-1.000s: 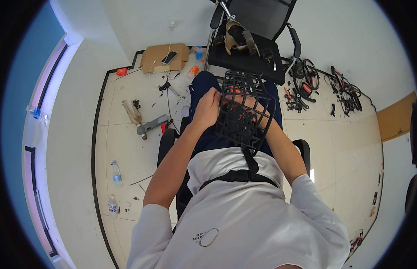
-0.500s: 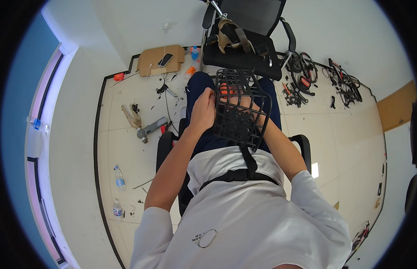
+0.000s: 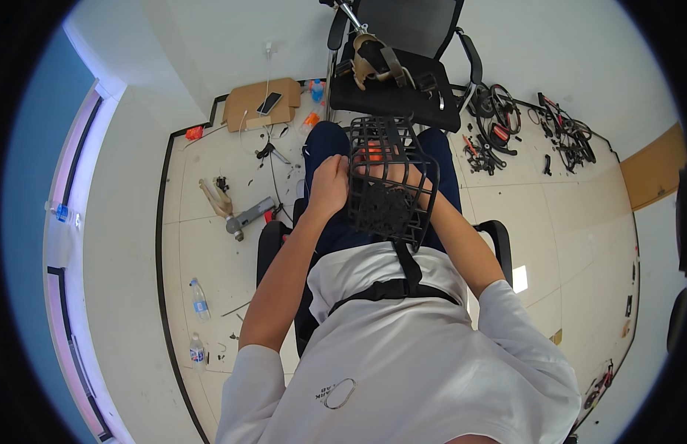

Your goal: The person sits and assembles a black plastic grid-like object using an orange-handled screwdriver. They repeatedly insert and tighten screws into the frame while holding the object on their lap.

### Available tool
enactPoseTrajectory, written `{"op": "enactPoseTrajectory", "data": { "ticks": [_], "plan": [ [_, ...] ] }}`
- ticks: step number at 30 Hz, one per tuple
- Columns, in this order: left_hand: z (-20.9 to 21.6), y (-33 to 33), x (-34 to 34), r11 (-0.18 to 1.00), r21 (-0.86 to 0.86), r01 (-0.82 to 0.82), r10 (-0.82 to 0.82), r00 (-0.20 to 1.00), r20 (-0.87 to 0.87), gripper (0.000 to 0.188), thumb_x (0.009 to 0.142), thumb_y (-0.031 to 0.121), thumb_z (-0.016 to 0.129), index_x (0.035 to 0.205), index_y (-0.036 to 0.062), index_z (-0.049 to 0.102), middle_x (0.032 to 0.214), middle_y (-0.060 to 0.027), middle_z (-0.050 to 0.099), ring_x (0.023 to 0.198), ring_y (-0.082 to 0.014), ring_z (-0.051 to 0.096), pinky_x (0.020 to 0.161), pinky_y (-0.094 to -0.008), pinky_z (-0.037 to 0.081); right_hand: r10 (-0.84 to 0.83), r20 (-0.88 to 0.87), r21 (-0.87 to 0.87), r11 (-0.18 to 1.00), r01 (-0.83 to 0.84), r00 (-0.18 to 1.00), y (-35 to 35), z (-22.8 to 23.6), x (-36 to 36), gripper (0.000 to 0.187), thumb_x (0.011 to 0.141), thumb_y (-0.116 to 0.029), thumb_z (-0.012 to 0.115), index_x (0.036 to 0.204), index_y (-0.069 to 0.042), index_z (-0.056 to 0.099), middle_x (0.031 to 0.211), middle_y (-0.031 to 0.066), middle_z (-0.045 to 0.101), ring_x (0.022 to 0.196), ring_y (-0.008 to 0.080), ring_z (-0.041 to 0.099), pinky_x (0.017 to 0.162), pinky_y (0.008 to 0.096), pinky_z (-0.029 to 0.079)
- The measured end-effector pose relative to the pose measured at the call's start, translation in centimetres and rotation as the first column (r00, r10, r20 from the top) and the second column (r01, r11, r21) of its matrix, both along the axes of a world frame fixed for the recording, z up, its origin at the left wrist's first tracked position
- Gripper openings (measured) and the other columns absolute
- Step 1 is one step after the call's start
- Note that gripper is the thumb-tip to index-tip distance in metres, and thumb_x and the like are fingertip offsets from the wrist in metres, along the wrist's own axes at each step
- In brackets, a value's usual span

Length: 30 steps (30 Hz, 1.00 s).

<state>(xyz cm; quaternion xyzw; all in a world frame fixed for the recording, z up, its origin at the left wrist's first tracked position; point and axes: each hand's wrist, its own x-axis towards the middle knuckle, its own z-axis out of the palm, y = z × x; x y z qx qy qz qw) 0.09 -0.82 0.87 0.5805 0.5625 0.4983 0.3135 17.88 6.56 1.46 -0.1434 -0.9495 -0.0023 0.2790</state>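
Note:
A black plastic basket with an open grid rests tilted over my lap, between my knees. At its left side my left hand is closed, its curled fingers pressed against the basket's edge. My right hand shows through the bars, fingers bent inward; what it grips is largely hidden by the grid. Just beyond those fingers, an orange-red object appears behind the bars, its kind unclear. A black strap runs from my waist up to the basket's near end.
A black office chair ahead carries a tan frame part with pedals. Left on the floor lie a grey power tool, a cardboard sheet with a phone, and bottles. Bicycle parts cover the right floor.
The basket has tipped slightly, and its base grid looks denser now. Both hands stay at the basket with only small shifts. The whole view has moved a little.

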Motion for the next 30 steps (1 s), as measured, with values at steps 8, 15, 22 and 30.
{"op": "enactPoseTrajectory", "data": {
  "ticks": [8, 15, 22, 30],
  "plan": [
    [-0.5, 0.2, 0.0, 1.0, -0.003, -0.015, 0.015, 0.999, 0.045, 0.045, 0.103, 0.03, 0.045, 0.074, -0.0022, 0.055, 0.055, -0.0131, 0.053, 0.049, -0.0281, 0.054, 0.052, -0.0394, 0.039, -0.089, 0.003, -0.46, 0.884, 0.08, 0.996, 0.5, -1.4, 0.3, 0.032, 0.082, -0.023, 0.063, 0.113, -0.017, 0.064, 0.093, 0.0057, 0.066, 0.09, 0.0257, 0.066, 0.075, 0.0405, 0.056],
    [-0.6, -0.1, -0.5, 0.989, -0.144, -0.015, 0.026, 0.997, 0.071, 0.044, 0.102, 0.031, 0.044, 0.078, -0.002, 0.059, 0.061, -0.0155, 0.058, 0.059, -0.0308, 0.059, 0.057, -0.0389, 0.042, -0.178, 0.046, -0.724, 0.672, 0.156, 0.983, 0.8, -2.7, 0.5, 0.028, 0.087, -0.033, 0.065, 0.111, -0.02, 0.065, 0.095, 0.0045, 0.066, 0.089, 0.023, 0.065, 0.072, 0.0368, 0.055],
    [0.5, -0.9, -1.1, 0.973, -0.224, 0.055, -0.035, 0.995, 0.093, 0.024, 0.096, 0.018, 0.046, 0.094, -0.0025, 0.057, 0.084, -0.0191, 0.063, 0.078, -0.0308, 0.061, 0.071, -0.0377, 0.044, -0.142, 0.043, -0.112, 0.983, 0.146, 0.989, -0.8, -0.2, -0.4, 0.035, 0.085, -0.035, 0.07, 0.113, -0.014, 0.066, 0.103, 0.0038, 0.066, 0.101, 0.0233, 0.063, 0.084, 0.0405, 0.052],
    [0.3, -0.6, -0.7, 0.98, -0.194, 0.041, -0.015, 0.99, 0.137, 0.023, 0.097, 0.018, 0.047, 0.095, -0.0024, 0.058, 0.081, -0.019, 0.062, 0.077, -0.031, 0.061, 0.071, -0.0373, 0.045, -0.24, -0.064, -0.503, 0.846, 0.176, 0.969, -2.3, 1.0, -0.7, 0.029, 0.086, -0.032, 0.07, 0.106, -0.01, 0.067, 0.102, 0.0059, 0.067, 0.103, 0.0258, 0.062, 0.093, 0.0428, 0.048]
  ]
}}
